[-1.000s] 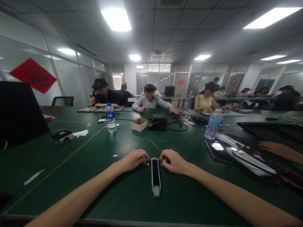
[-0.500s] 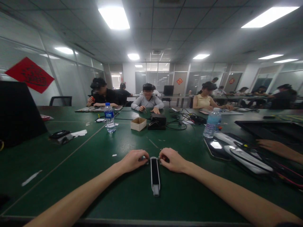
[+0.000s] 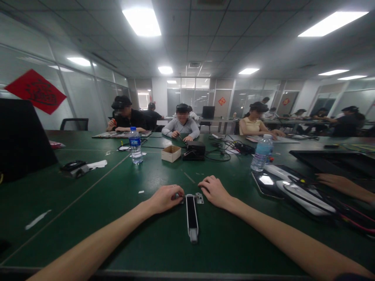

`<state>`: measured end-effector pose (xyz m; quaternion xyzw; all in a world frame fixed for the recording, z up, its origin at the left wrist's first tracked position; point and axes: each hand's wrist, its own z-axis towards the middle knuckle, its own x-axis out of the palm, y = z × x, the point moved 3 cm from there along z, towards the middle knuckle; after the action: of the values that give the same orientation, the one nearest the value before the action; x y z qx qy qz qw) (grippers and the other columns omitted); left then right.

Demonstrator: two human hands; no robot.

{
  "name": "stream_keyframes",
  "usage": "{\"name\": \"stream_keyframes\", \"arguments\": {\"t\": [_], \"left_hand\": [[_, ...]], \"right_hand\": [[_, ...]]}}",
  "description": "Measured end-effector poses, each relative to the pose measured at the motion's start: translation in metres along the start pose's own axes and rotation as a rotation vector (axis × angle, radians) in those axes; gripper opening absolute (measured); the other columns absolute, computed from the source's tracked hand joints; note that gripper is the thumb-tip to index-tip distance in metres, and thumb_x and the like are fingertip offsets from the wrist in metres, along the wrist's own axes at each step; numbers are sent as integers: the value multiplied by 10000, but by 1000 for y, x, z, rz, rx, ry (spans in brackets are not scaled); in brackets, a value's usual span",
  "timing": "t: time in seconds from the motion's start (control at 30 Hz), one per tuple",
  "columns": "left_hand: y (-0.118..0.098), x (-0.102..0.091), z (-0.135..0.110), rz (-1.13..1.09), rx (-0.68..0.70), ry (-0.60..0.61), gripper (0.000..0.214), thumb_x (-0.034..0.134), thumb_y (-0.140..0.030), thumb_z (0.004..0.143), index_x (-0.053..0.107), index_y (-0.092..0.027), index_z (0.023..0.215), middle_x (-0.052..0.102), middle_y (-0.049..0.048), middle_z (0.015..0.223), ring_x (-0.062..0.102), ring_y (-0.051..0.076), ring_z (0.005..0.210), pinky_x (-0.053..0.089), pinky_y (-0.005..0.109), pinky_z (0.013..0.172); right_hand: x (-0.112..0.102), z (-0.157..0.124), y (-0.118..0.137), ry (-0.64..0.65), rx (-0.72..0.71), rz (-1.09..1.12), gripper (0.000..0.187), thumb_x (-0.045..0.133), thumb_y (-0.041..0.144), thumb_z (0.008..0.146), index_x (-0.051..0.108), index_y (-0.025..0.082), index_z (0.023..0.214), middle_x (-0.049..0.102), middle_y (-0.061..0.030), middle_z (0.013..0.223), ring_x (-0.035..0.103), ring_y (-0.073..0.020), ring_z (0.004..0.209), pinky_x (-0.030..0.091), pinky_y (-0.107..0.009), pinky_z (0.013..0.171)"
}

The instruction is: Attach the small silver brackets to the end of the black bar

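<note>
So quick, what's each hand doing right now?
Left hand: curled at the left metal tab; whether it's gripping can't be told.
Right hand: loosely open, holding nothing visible, near the right metal tab.

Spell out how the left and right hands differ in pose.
The left hand has curled fingers, while the right hand is more opened out. The left hand partly covers the left metal tab, whereas the right hand sits beside the right metal tab, which shows plainly. Both are bare, on either side of the long dark piece.
</note>
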<state>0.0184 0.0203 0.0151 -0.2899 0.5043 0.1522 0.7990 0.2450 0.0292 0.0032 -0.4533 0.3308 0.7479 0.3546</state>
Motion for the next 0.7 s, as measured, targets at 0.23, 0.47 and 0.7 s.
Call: {"name": "stream_keyframes", "arguments": {"t": [0.23, 0.47, 0.7], "left_hand": [[-3, -2, 0, 29, 12, 3, 109, 596, -162, 874, 604, -196, 978, 658, -1, 898, 605, 125, 726, 451, 217, 655], [-6, -3, 0, 42, 16, 16, 110, 599, -158, 874, 605, -191, 979, 648, -1, 891, 592, 122, 711, 441, 215, 645], [-2, 0, -1, 46, 32, 2, 106, 592, -173, 878, 601, -197, 981, 647, 3, 893, 600, 126, 725, 449, 215, 651]], "right_hand": [[-3, -1, 1, 22, 5, 27, 187, 469, 112, 914, 646, 137, 971, 649, -111, 962, 561, -217, 915, 470, -365, 829], [-17, -8, 18, 11, -78, 282, 179, 460, 77, 883, 624, 142, 912, 623, -71, 918, 584, -172, 853, 493, -304, 780], [-14, -12, 29, 51, -28, 421, 136, 535, 57, 798, 610, 153, 859, 623, -23, 811, 566, -134, 705, 462, -245, 640]]}}
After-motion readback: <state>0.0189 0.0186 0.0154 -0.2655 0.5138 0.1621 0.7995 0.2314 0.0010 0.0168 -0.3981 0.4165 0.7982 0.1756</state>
